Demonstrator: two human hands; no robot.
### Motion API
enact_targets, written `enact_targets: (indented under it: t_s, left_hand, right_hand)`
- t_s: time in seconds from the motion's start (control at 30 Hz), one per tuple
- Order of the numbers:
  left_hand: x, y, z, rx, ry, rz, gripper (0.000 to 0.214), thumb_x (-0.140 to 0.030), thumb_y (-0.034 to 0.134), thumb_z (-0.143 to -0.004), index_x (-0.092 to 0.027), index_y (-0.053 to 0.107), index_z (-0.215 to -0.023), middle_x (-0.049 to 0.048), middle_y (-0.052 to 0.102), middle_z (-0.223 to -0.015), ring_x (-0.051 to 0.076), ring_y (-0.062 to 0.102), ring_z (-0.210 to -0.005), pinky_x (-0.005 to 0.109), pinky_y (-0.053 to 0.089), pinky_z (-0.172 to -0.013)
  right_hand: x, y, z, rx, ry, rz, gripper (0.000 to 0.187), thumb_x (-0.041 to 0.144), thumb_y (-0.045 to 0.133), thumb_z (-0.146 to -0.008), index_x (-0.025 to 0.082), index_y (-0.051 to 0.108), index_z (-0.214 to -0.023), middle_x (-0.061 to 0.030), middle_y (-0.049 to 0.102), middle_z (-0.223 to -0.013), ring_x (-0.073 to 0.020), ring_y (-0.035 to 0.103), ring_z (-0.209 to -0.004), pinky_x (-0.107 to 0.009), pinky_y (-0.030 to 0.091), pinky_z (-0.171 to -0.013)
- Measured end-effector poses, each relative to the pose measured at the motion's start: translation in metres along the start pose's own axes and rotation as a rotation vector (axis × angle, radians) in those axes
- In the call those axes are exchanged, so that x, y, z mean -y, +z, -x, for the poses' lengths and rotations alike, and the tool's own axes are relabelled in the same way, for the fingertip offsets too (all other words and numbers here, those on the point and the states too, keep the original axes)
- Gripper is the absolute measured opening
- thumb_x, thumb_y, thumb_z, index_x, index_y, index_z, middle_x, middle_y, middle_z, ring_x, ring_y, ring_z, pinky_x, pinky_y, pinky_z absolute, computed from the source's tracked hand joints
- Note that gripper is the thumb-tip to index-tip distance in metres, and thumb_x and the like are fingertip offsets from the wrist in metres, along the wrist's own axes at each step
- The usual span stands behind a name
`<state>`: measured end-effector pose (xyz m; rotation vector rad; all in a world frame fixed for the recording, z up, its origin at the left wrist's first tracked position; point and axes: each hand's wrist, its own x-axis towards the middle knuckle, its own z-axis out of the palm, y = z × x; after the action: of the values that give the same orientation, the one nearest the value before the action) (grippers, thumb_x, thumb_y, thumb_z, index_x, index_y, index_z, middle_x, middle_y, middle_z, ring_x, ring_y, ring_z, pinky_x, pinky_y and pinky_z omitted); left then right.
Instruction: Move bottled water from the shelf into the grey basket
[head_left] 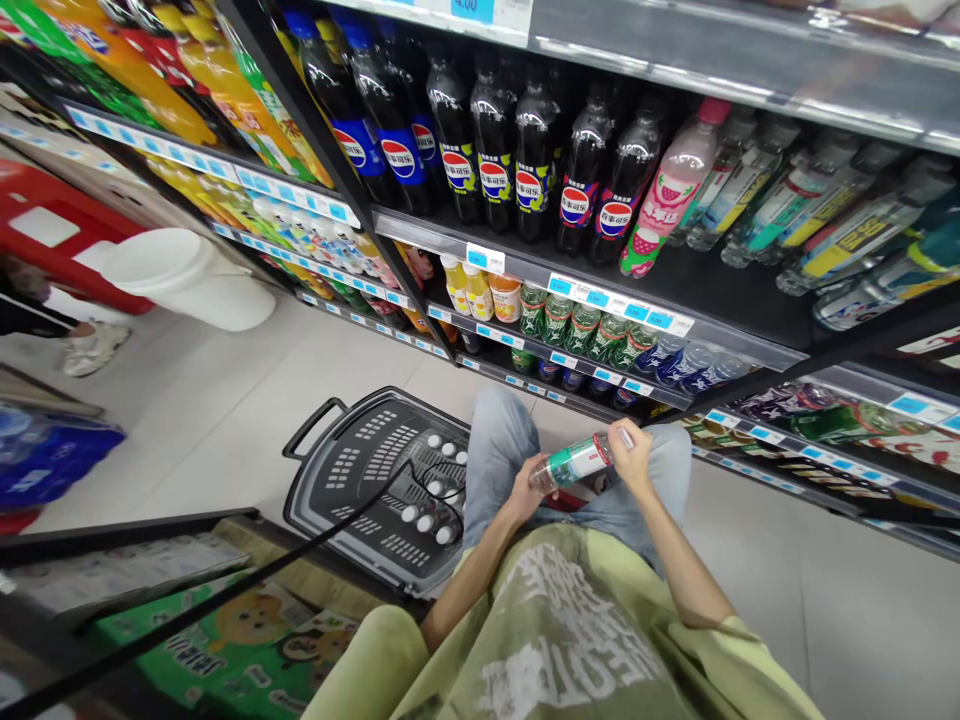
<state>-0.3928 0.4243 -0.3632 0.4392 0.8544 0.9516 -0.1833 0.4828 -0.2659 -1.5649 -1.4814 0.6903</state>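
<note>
A clear bottle with a green label (576, 462) lies sideways between my two hands, above my knees. My left hand (525, 487) wraps its fingers round the bottle's base end. My right hand (632, 450) grips the cap end. Below and to the left stands a dark shopping basket (352, 470) on the floor, with several white-capped bottles (431, 500) upright inside it. In front of me are black shelves (570, 275) with cola bottles (495, 150) on the upper level and green-labelled bottles (585, 325) on a lower one.
Orange and yellow drink bottles (187, 80) fill the shelves at the left. A red stool and a white bucket (187, 275) lie on the tiled floor (225, 400) at the left, near another person's shoe (94, 350). A rack with packaged goods (225, 630) stands at my near left.
</note>
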Motion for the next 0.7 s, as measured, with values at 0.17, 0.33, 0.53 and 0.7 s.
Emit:
enact_targets:
  t_s: [0.17, 0.33, 0.53, 0.7]
  left_hand:
    - [0.006, 0.005, 0.002, -0.020, 0.098, -0.118, 0.082, -0.064, 0.096, -0.063, -0.015, 0.065, -0.121, 0.0003, 0.071, -0.079, 0.016, 0.068, -0.062, 0.023, 0.051, -0.052]
    - [0.009, 0.010, 0.005, 0.053, 0.144, -0.305, 0.095, -0.046, 0.107, -0.050, -0.014, 0.062, -0.128, 0.0002, 0.074, -0.088, 0.012, 0.065, -0.064, 0.026, 0.056, -0.064]
    - [0.002, 0.012, 0.015, 0.250, -0.046, -0.365, 0.077, -0.044, 0.099, -0.063, -0.013, 0.068, -0.126, 0.0021, 0.075, -0.084, 0.013, 0.065, -0.060, 0.021, 0.045, -0.053]
    - [0.001, 0.005, 0.018, 0.399, -0.141, -0.149, 0.049, -0.043, 0.085, -0.061, -0.010, 0.071, -0.094, 0.0073, 0.073, -0.075, 0.015, 0.063, -0.048, 0.020, 0.027, -0.040]
  right_hand:
    - [-0.009, -0.003, -0.004, -0.040, 0.052, 0.031, 0.040, 0.057, 0.059, -0.088, 0.023, 0.059, -0.066, 0.0032, 0.049, -0.055, -0.0152, 0.044, -0.056, -0.032, 0.034, -0.060]
    - [-0.016, -0.009, -0.013, -0.029, 0.114, 0.092, 0.044, 0.058, 0.058, -0.088, 0.023, 0.056, -0.062, 0.0034, 0.048, -0.056, -0.0144, 0.043, -0.059, -0.031, 0.033, -0.061]
    - [-0.012, -0.014, -0.020, 0.179, 0.057, 0.113, 0.047, 0.060, 0.061, -0.087, 0.023, 0.054, -0.059, 0.0036, 0.049, -0.056, -0.0137, 0.041, -0.058, -0.030, 0.032, -0.061]
    - [-0.002, -0.015, -0.019, 0.269, -0.073, 0.008, 0.041, 0.053, 0.062, -0.092, 0.022, 0.062, -0.066, 0.0038, 0.054, -0.058, -0.0127, 0.045, -0.056, -0.029, 0.034, -0.059]
